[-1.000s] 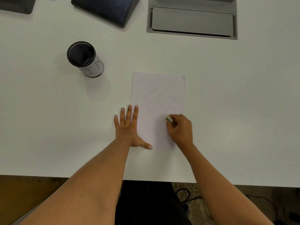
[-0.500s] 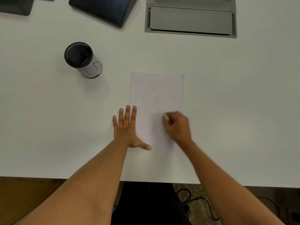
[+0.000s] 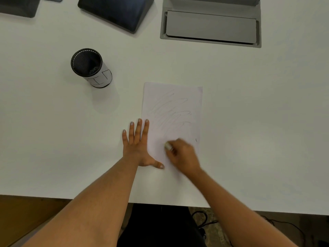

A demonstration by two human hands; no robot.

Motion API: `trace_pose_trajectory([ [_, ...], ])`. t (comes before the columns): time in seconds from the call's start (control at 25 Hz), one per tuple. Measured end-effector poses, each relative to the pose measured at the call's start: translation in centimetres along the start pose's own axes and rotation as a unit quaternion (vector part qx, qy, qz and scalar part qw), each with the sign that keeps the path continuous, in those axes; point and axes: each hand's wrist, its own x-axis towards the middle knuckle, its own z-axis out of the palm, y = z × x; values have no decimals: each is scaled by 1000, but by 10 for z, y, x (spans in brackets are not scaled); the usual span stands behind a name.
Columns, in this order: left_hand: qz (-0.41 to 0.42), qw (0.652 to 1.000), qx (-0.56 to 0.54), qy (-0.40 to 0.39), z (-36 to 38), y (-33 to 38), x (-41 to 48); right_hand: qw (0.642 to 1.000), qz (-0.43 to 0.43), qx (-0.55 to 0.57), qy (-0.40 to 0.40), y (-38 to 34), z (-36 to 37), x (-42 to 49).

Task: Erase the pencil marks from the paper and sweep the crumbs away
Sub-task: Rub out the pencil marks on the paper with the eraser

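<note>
A white sheet of paper lies on the white table, with faint pencil scribbles across its upper half. My left hand lies flat, fingers spread, on the sheet's left edge and pins it down. My right hand is closed around a small pale eraser whose tip presses on the lower middle of the paper. The right hand is blurred by motion. A tiny dark mark sits near the sheet's right edge.
A black mesh pen cup stands left of the paper at the back. A dark tablet-like device and a grey cable hatch lie along the far side. The table's front edge runs close to my body.
My right hand has slid the eraser down and to the left across the paper, away from the lower scribbles. The left hand has stayed in place.
</note>
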Motion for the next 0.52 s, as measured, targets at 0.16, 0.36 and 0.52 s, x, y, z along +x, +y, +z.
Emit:
trace_pose_trajectory([
  [0.16, 3, 1000, 1, 1, -1, 0, 0, 1000, -6, -23, 16, 24, -19, 23],
  [0.36, 0, 1000, -1, 0, -1, 1, -1, 993, 59, -19, 104, 21, -23, 31],
  [0.52, -7, 1000, 7, -6, -3, 3, 0, 998, -61, -13, -24, 2, 12, -7],
])
